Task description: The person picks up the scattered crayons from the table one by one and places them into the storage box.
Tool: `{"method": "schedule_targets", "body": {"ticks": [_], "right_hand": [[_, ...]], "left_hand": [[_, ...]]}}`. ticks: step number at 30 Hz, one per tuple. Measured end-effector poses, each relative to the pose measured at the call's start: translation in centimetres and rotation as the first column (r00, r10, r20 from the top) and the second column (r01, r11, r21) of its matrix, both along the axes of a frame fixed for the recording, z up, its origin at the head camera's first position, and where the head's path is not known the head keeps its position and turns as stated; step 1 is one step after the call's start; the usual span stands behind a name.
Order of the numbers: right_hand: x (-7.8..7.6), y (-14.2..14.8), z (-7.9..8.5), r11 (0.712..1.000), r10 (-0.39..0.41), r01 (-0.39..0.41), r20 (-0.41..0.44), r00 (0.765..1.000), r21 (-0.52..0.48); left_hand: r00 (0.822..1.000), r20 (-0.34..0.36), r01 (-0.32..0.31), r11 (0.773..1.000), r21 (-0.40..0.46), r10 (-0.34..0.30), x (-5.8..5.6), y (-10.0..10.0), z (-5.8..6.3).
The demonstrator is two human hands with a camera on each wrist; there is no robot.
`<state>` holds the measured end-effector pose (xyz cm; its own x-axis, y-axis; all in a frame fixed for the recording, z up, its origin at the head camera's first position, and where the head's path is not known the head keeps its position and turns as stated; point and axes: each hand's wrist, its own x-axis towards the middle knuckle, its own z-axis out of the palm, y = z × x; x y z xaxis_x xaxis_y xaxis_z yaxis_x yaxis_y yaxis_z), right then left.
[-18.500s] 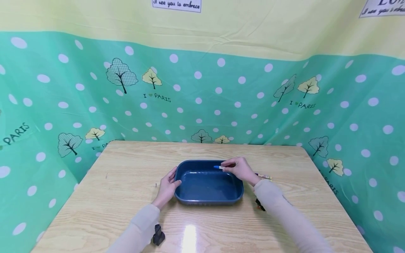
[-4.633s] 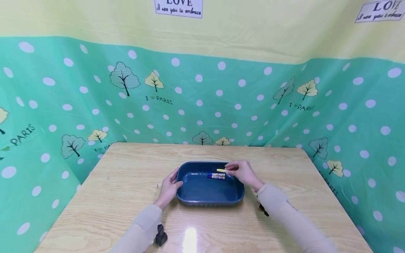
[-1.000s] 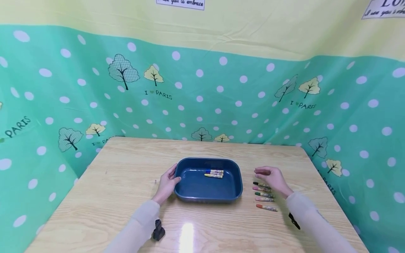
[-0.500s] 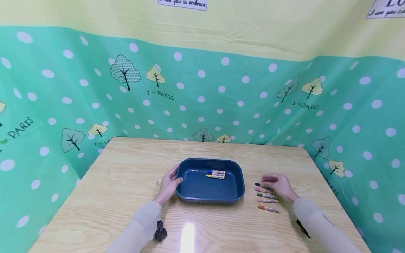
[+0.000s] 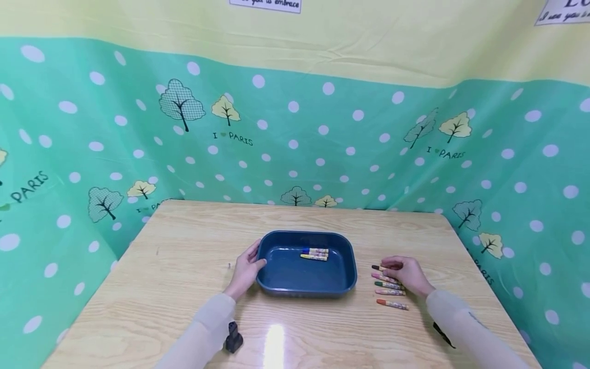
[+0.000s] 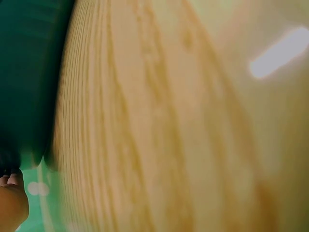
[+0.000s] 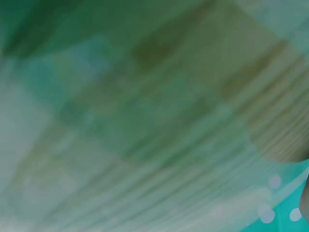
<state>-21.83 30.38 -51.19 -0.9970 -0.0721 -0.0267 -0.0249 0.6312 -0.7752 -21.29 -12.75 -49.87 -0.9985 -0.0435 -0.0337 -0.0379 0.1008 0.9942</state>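
In the head view my left hand (image 5: pixel 246 271) grips the left rim of a dark blue rectangular basin (image 5: pixel 306 292), thumb over the edge. Three paper-wrapped crayons lie together inside it, among them a blue crayon (image 5: pixel 308 250) and a yellow crayon (image 5: pixel 313 257). To the basin's right, my right hand (image 5: pixel 407 274) pinches a black crayon (image 5: pixel 376 267) at the top of a column on the table. Below it lie a pink crayon (image 5: pixel 379 276), a green crayon (image 5: pixel 384 284), a light pink crayon (image 5: pixel 389 292) and an orange-red crayon (image 5: pixel 392 304). The right wrist view is blurred.
All of this stands on a light wood table (image 5: pixel 318 333). A small black device (image 5: pixel 233 338) is by the left sleeve, and another black piece (image 5: pixel 443 334) shows under the right sleeve. A green and yellow printed curtain (image 5: pixel 276 154) hangs behind and at both sides.
Since earlier, a blue crayon, a yellow crayon and one more have come to lie in the basin. In the last second my right hand has lowered onto the black crayon; the left hand keeps its grip.
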Motion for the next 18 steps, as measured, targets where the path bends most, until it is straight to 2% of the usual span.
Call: {"method": "schedule_targets", "body": {"ticks": [6,13,18], "right_hand": [[0.2,0.1,0.0,1.000,-0.016,0.016,0.008,1.000,0.014],[-0.1,0.1,0.5,1.000,0.005,-0.005,-0.003,1.000,0.025],[-0.2,-0.2,1.1,1.000,-0.006,0.006,0.035,0.999,0.025]], "left_hand": [[1.000,0.011,0.002,1.000,-0.006,-0.002,0.1,0.1,0.0],[1.000,0.014,0.003,1.000,-0.020,-0.003,0.0,0.1,0.1],[1.000,0.022,-0.007,1.000,-0.021,0.007,0.0,0.1,0.2]]}}
